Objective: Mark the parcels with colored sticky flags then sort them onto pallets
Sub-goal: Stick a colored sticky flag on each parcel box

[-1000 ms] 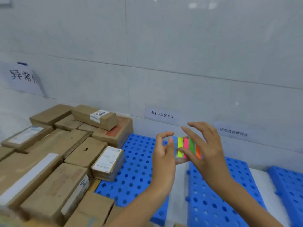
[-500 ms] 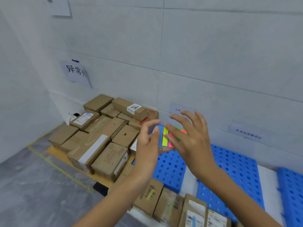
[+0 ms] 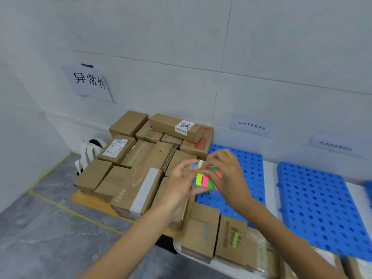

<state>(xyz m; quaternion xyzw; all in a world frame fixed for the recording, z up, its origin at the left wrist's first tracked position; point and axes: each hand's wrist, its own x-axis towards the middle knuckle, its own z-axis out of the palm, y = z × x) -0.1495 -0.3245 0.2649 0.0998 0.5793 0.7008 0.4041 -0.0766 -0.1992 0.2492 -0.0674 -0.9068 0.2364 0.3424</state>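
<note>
Cardboard parcels (image 3: pixel 128 178) sit below a wall sign (image 3: pixel 88 80) reading "异常件"; a smaller label (image 3: pixel 252 125) reads "山水人家暂存区". Above the parcels, the left hand (image 3: pixel 179 184) grips the sticky flags (image 3: pixel 204 180), and the right hand (image 3: pixel 229 174) pinches their top.

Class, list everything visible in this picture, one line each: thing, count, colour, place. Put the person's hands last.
Sticky flags: one pad; blue, yellow, pink, green and orange strips; between the hands.
Parcels: over a dozen, brown, piled at left; more in a near row.
Pallets: two whole, blue, right of the pile.
Wall signs: three, white, on the wall.
Floor tape: yellow lines, on the left floor.
Left hand: holds the pad.
Right hand: fingers pinch the flags' top.
</note>
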